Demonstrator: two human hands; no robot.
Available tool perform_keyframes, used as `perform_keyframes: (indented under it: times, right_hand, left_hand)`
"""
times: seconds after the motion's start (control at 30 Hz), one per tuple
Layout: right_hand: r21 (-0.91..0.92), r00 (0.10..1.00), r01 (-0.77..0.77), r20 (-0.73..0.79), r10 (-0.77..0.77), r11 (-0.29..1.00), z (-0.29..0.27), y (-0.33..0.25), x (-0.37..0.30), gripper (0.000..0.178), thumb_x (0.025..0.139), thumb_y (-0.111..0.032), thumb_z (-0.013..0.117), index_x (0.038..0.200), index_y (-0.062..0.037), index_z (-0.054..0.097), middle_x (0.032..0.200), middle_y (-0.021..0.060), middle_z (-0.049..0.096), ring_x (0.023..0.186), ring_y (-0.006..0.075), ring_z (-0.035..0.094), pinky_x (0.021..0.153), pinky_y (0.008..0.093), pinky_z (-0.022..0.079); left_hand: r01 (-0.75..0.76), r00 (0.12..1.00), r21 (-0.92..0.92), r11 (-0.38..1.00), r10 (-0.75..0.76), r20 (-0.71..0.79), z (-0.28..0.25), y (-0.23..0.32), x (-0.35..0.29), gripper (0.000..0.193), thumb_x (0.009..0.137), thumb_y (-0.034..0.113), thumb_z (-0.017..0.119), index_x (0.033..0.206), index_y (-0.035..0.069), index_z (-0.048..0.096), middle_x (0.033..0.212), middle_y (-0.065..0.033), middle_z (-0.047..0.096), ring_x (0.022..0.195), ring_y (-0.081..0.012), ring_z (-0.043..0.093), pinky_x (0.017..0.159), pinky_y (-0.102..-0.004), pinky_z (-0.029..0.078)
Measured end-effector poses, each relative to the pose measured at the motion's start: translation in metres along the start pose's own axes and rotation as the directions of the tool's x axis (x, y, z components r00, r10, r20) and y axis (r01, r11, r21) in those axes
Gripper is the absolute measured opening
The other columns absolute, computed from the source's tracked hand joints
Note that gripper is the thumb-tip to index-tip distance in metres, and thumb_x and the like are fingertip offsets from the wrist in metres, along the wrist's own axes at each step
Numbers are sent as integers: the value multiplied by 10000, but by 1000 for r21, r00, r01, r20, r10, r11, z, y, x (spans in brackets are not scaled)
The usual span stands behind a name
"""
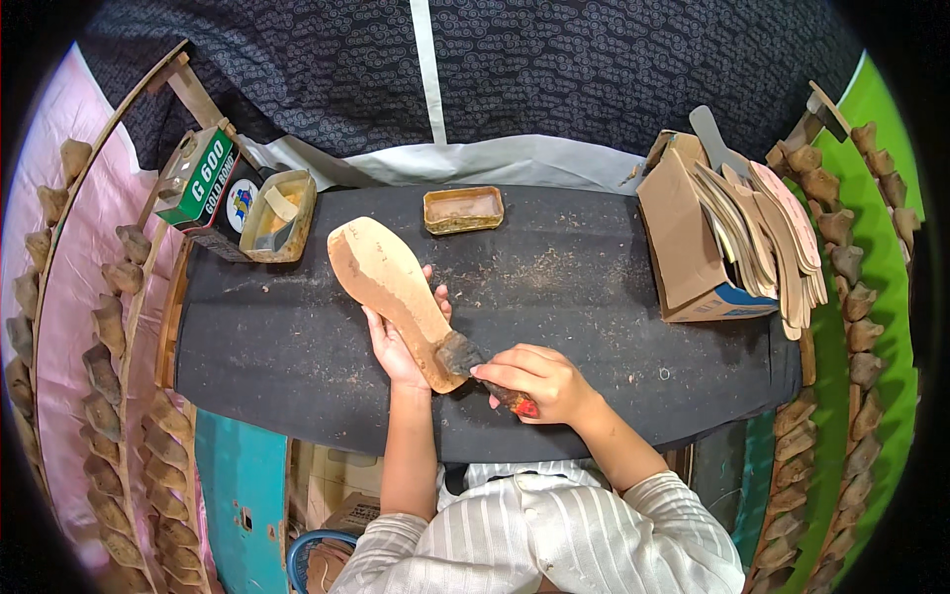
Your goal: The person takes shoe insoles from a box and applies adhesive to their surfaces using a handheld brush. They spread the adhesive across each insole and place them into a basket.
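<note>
A tan shoe insole (379, 265) lies tilted across my left hand (398, 354), above the middle of the table. The palm and thumb support it from beneath and along its left edge, and fingertips show past its right edge. Much of its face is darker and looks coated; a paler patch covers the toe end. My right hand (546, 384) is closed round the handle of a brush with a red mark near its end. The dark, clotted brush head (458, 352) touches the insole's narrow end nearest me.
On the dark, crumb-strewn table cloth (594, 371) stand a green-and-black can (203, 193), a yellowish tub (300, 233) with a spreader inside, and a small shallow tray (462, 210). At right, a cardboard box (675, 247) holds several insoles (782, 233). Racks of shoe lasts (836, 226) flank both sides.
</note>
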State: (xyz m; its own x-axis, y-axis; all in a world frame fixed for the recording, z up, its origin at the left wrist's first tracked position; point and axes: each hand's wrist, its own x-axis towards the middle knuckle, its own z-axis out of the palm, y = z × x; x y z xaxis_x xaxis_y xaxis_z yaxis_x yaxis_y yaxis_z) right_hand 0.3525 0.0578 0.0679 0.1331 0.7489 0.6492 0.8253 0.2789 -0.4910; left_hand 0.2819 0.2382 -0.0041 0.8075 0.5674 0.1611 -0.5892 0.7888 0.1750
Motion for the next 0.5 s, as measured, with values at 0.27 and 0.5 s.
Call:
perform_keyframes:
  times: [0.27,0.5]
  right_hand:
    - [68,1000,-1,30,-1,998,-7,-1,-3,350,653,-79,728,988,-32,636,869,89,606,730,236,607,646,337,510]
    - [63,995,32,95,-38,998,-2,2,-10,361,648,-100,733,990,-37,637,873,83,608,717,234,607,634,334,511]
  left_hand:
    - [-1,1000,-37,999,0,-7,-3,2,1,685,941,567,277,1415,74,284,1377,-223,377,1051,-342,549,874,-430,497]
    - [-24,999,4,1000,24,35,-6,3,1,649,954,532,285,1424,85,274,1398,-219,346,1054,-329,522,917,-425,461]
